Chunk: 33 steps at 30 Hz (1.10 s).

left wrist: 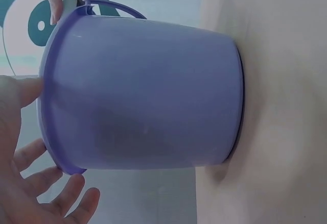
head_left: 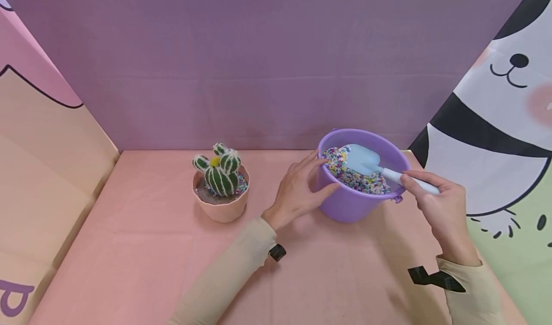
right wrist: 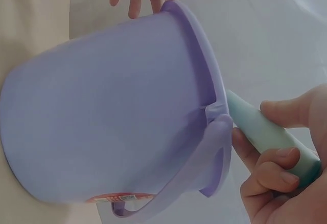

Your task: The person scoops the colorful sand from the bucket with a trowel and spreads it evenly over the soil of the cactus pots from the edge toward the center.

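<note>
A purple bucket (head_left: 351, 205) stands on the pink table, partly filled with small multicoloured beads (head_left: 364, 182). My right hand (head_left: 444, 210) grips the pale handle of a light-blue toy shovel (head_left: 363, 159), whose blade lies inside the bucket at the beads. Curled fingers (right wrist: 276, 178) and the thumb wrap this handle in the right wrist view. At the bucket's near left rim, my left hand (head_left: 299, 186) touches with spread thumb and fingers (left wrist: 30, 155). Left of that hand sits a peach pot (head_left: 222, 212) holding a green-and-white knitted cactus (head_left: 222, 179) with a yellow flower.
A purple backdrop (head_left: 258, 66) rises behind the table (head_left: 172, 267). On the right, a panel with a panda print (head_left: 491, 128) slants close to the bucket. The bucket's handle (right wrist: 191, 168) hangs down its side. More beads show around the cactus base in the pot.
</note>
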Motion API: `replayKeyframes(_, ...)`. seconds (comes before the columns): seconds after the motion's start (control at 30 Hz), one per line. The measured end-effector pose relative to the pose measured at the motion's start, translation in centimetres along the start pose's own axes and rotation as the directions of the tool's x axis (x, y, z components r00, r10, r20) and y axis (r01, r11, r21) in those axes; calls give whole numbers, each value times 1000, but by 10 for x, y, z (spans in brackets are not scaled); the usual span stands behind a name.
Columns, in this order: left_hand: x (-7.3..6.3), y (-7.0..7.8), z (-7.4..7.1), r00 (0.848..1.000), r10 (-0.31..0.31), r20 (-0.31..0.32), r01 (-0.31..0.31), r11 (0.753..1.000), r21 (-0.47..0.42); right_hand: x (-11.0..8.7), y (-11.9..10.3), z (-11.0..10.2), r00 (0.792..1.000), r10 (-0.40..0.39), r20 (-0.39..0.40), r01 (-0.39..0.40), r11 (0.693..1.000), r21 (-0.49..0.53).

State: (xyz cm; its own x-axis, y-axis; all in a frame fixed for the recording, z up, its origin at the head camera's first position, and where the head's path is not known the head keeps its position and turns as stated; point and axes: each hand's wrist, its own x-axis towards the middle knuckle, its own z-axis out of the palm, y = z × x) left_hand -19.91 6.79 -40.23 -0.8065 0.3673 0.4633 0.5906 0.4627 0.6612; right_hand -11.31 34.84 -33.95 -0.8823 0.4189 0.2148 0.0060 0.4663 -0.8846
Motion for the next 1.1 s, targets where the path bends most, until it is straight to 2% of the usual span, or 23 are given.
replayKeyframes(0.23,-6,-1,-7,1000,24,-8,-24,1000,8,-2,-5,3,1000,5,-15,-4,999,40)
replayKeyframes(0.5,-19,-2,-18,995,-91,26,91,996,9,-6,-12,10,1000,-7,-20,9,997,82)
replayKeyframes(0.63,-26,-4,-22,993,-112,35,112,994,-9,-10,-16,15,1000,-23,-4,23,996,83)
replayKeyframes(0.9,-44,-8,-39,994,-103,43,104,994,-29,-16,-19,27,998,-69,-1,69,997,23)
replayKeyframes(1.1,-53,-11,-52,998,-55,22,56,998,-42,-17,-18,33,997,-71,36,71,997,-7)
